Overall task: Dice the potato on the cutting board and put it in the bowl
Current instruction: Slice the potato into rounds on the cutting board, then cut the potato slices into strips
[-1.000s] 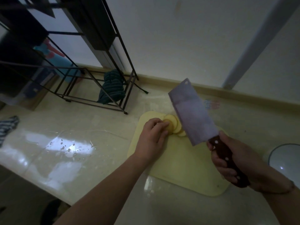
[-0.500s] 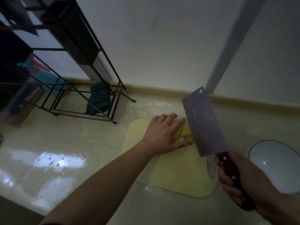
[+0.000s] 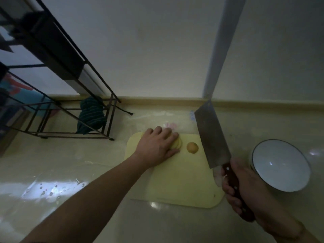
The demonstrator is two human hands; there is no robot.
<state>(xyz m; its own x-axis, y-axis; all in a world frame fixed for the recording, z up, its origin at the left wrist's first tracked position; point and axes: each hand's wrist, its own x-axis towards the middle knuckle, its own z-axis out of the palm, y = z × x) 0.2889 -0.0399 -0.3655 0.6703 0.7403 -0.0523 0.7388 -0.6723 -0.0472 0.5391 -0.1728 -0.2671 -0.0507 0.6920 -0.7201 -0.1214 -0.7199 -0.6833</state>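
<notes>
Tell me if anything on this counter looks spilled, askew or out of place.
One thing: water drops and a wet patch lie on the counter, left of the cutting board. A lone rounded potato piece sits apart from the slices under the left hand. The bowl stands upright and holds nothing.

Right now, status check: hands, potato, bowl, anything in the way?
Left hand flat on potato slices. Right hand grips cleaver, blade raised. One end piece loose on cutting board. Bowl empty, nothing blocking.
</notes>
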